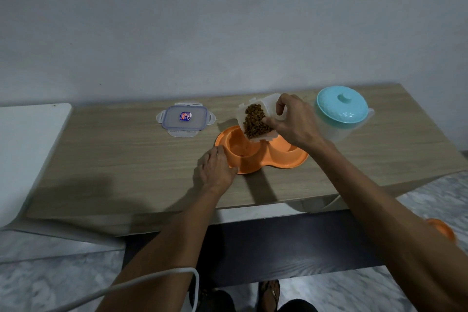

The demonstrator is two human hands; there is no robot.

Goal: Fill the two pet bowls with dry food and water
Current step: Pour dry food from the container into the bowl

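Observation:
An orange double pet bowl (278, 162) sits on the wooden table (126, 159). Its left well (239, 145) looks bare inside; the right well (281, 148) is partly hidden behind my right hand. My right hand (295, 121) holds a clear plastic container of brown dry food (255, 120), tilted with its open mouth over the left well. My left hand (217, 168) rests on the bowl's front left rim, fingers curled on it. A clear water jug with a turquoise lid (342, 106) stands at the right behind my right hand.
The container's clear lid with a blue seal (185, 119) lies flat on the table to the left of the bowl. A white surface (27, 149) adjoins the table's left end. A white cable (152, 278) crosses my left forearm. Another orange object (442, 229) shows by my right arm.

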